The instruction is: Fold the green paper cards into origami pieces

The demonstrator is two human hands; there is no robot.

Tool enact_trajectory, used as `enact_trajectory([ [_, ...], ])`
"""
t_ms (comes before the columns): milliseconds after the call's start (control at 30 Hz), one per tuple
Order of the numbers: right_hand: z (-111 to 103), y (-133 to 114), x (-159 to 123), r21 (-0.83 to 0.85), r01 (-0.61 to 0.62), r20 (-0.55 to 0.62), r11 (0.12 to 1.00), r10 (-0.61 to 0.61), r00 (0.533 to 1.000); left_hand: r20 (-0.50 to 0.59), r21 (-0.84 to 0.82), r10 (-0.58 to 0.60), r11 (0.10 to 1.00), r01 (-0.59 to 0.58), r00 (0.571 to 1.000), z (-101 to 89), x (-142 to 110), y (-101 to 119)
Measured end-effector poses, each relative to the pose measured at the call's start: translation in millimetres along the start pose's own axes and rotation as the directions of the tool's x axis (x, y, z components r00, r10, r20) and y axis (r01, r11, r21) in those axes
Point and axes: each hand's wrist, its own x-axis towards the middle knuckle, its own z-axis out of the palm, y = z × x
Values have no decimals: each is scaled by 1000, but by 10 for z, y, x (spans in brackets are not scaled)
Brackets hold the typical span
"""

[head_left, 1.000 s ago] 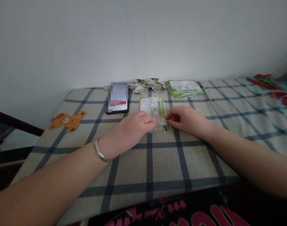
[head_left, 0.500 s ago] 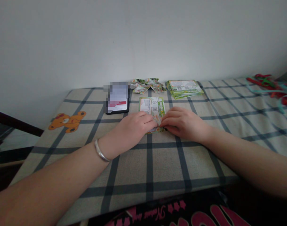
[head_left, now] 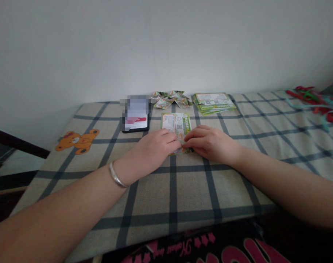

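Observation:
A printed paper sheet (head_left: pixel 173 122) with a green border and a small square code lies on the checked cloth, its near edge partly hidden under my fingers. My left hand (head_left: pixel 158 147), a silver bangle at its wrist, rests over the near left part of the sheet with its fingers together, thumb and fingertips on the paper. From the other side, my right hand (head_left: pixel 211 143) has its fingertips pressed together on the near right part. The two hands' fingertips almost meet over what looks like a folded strip.
Behind the sheet sit several folded paper pieces (head_left: pixel 171 99). A stack of similar printed sheets (head_left: pixel 214 102) lies to their right, and a phone (head_left: pixel 137 115) to their left. An orange bear figure (head_left: pixel 77 141) is at the left, and colourful ribbons (head_left: pixel 316 102) at the far right.
My right hand has slid left along the near part of the sheet, closer to my left fingertips. My left hand stays almost in place.

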Motion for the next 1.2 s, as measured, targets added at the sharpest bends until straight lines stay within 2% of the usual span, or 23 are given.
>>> enact_trajectory([
  [233,-1,-16,22,-38,7,17,999,-6,1000,13,0,-1,1000,1,1000,-13,5,2],
  [700,-41,-2,0,21,-34,17,999,34,999,17,7,-6,1000,6,1000,20,4,-7],
  [900,-54,16,-20,-3,-33,9,999,33,999,12,-3,-11,1000,11,1000,10,-23,-20],
  [1200,-113,67,-77,-16,-58,67,998,59,996,1,-17,-2,1000,2,1000,-41,-15,-36],
])
